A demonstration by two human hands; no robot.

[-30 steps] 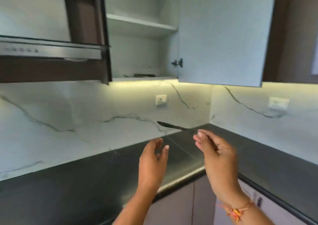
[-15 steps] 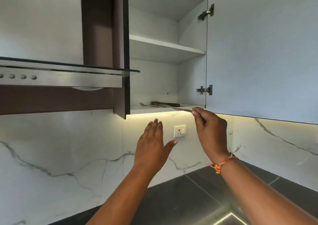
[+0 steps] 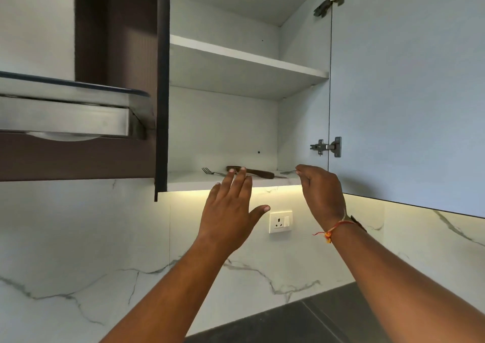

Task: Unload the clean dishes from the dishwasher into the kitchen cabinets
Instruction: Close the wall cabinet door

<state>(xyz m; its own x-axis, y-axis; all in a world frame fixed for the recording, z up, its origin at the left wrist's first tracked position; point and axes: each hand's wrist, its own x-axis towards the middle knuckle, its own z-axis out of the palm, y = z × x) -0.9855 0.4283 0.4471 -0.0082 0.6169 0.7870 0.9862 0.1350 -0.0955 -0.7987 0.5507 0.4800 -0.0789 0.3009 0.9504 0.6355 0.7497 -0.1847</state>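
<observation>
Open cabinet's bottom shelf [image 3: 236, 184]: right hand [image 3: 321, 193] grip pinching a half-hidden utensil [image 3: 287, 171], left hand [image 3: 231, 211] splayed empty.

Head view tilts upward, close beneath the open cabinet [image 3: 236, 106].

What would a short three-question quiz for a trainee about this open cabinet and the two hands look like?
1. True or false: the cabinet door is closed.
2. Which shelf holds the fork and the brown-handled knife? A) upper shelf B) bottom shelf C) counter
3. Fill in: the left hand is open with fingers ____, holding nothing.

Key
1. False; it stands swung open to the right.
2. B
3. spread. The right hand is at the shelf edge by a thin metal utensil; whether it grips it cannot be told.
</observation>
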